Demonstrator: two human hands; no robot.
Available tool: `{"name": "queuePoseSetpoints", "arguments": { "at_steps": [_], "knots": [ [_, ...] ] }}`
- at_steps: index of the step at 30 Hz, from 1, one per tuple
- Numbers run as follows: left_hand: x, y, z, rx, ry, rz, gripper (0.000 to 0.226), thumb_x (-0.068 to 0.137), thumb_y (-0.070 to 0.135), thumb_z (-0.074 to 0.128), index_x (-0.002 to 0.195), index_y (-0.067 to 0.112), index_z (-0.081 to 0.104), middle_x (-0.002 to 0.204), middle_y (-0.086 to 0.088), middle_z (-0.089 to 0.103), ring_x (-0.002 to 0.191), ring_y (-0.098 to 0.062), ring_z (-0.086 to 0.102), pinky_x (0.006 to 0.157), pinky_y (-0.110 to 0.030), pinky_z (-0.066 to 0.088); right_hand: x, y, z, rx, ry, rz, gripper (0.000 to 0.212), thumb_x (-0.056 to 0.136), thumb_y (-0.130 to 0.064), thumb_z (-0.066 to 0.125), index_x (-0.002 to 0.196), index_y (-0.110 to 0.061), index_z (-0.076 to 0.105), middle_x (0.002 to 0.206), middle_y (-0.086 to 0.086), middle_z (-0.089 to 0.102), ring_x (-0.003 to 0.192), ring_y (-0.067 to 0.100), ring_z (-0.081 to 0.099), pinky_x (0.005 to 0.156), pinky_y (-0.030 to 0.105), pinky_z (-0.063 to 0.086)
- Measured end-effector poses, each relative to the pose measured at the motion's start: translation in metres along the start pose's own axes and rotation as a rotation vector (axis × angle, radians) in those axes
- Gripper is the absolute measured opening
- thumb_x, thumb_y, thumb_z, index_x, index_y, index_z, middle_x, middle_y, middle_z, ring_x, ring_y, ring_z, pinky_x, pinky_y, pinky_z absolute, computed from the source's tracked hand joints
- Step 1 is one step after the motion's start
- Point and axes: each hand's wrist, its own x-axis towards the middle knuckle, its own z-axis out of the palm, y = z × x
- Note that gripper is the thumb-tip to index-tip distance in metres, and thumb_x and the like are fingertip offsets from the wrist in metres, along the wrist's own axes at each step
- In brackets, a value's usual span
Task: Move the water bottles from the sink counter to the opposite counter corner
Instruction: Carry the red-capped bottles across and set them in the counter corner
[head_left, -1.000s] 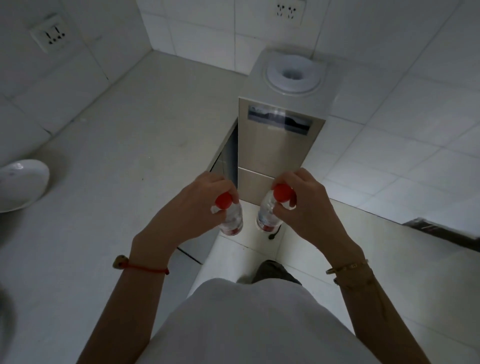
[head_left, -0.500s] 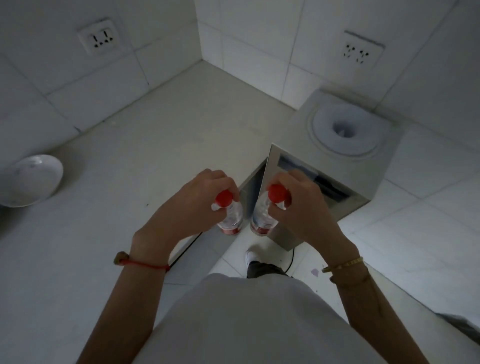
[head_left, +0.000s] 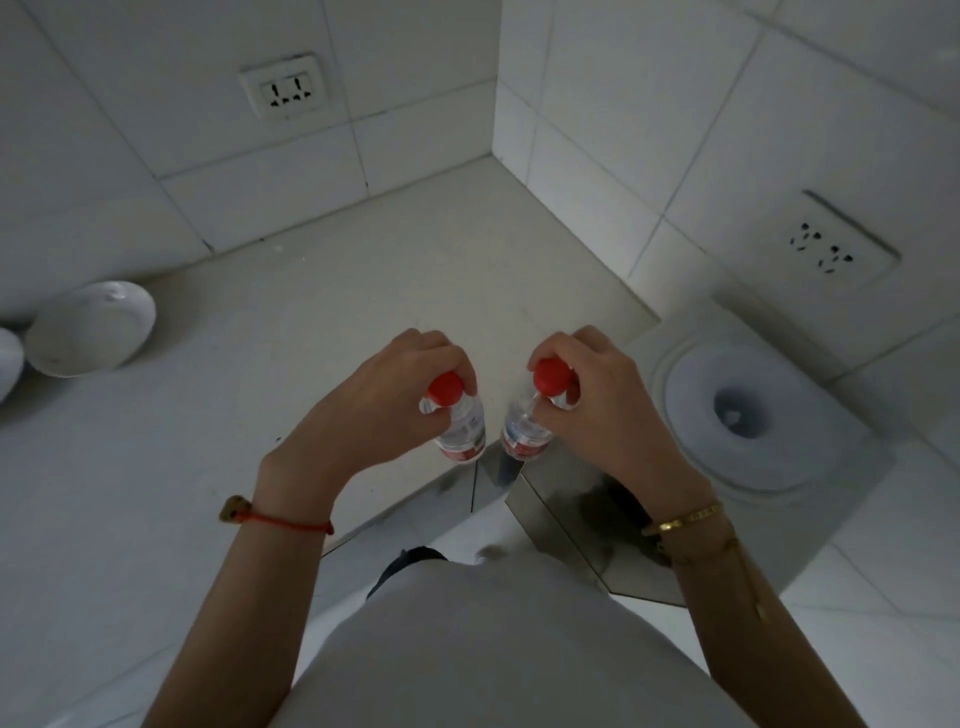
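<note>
I hold two small clear water bottles with red caps and red labels, one in each hand, upright and side by side. My left hand (head_left: 374, 400) grips the neck of the left bottle (head_left: 460, 431) just under its cap. My right hand (head_left: 597, 405) grips the neck of the right bottle (head_left: 527, 439) the same way. Both bottles hang above the front edge of the pale counter (head_left: 363, 280), which runs back into a tiled corner. Whether their bases touch the counter is hidden.
A white bowl (head_left: 91, 328) lies on the counter at the left, with another white dish at the frame's left edge. A water dispenser (head_left: 737, 410) stands right of the counter. Wall sockets (head_left: 284, 93) sit on the tiles above.
The view has swung left and forward: the counter corner now lies straight ahead and the dispenser has slid to the right. Both hands keep their grip on the bottles, now over the counter edge.
</note>
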Motion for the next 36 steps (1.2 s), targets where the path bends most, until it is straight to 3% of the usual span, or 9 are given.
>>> {"name": "queuePoseSetpoints", "arguments": {
  "at_steps": [7, 14, 21, 25, 36],
  "knots": [
    [0.024, -0.018, -0.004, 0.008, 0.006, -0.049, 0.026, 0.079, 0.017, 0.069, 0.100, 0.030, 0.059, 0.098, 0.013, 0.057, 0.088, -0.007, 0.049, 0.077, -0.024, 0.045, 0.039, 0.007, 0.000, 0.059, -0.056, -0.013, 0.039, 0.071, -0.015, 0.077, 0.105, -0.016, 0.058, 0.105, 0.002, 0.056, 0.090, 0.011, 0.052, 0.076, 0.005, 0.033],
    [0.055, -0.048, -0.019, -0.002, -0.006, -0.031, 0.027, 0.079, 0.014, 0.069, 0.100, 0.029, 0.061, 0.099, 0.011, 0.059, 0.089, -0.008, 0.051, 0.077, -0.023, 0.046, 0.084, 0.010, 0.010, 0.066, -0.049, -0.037, 0.038, 0.072, -0.015, 0.075, 0.106, -0.018, 0.057, 0.107, 0.003, 0.057, 0.093, 0.015, 0.056, 0.086, 0.022, 0.045],
    [0.101, -0.086, -0.045, -0.001, -0.015, 0.016, 0.026, 0.080, 0.014, 0.068, 0.100, 0.029, 0.061, 0.099, 0.010, 0.059, 0.090, -0.010, 0.051, 0.078, -0.027, 0.047, 0.141, 0.008, 0.014, 0.054, -0.017, -0.039, 0.038, 0.073, -0.014, 0.075, 0.106, -0.019, 0.057, 0.107, 0.003, 0.056, 0.092, 0.012, 0.053, 0.084, 0.019, 0.041],
    [0.137, -0.110, -0.059, 0.016, -0.047, 0.059, 0.028, 0.079, 0.015, 0.069, 0.101, 0.030, 0.061, 0.102, 0.010, 0.058, 0.093, -0.011, 0.050, 0.080, -0.029, 0.047, 0.180, 0.008, 0.015, 0.028, 0.027, -0.047, 0.034, 0.072, -0.011, 0.073, 0.101, -0.019, 0.057, 0.102, 0.003, 0.055, 0.085, 0.013, 0.054, 0.076, 0.006, 0.035],
    [0.256, -0.169, -0.089, 0.014, -0.027, 0.105, 0.032, 0.076, 0.011, 0.068, 0.101, 0.030, 0.061, 0.102, 0.007, 0.059, 0.096, -0.014, 0.050, 0.084, -0.033, 0.046, 0.304, 0.027, 0.008, 0.026, 0.120, -0.011, 0.034, 0.071, -0.009, 0.071, 0.100, -0.020, 0.057, 0.100, 0.003, 0.052, 0.081, 0.015, 0.053, 0.073, 0.014, 0.040]
  ]
}}
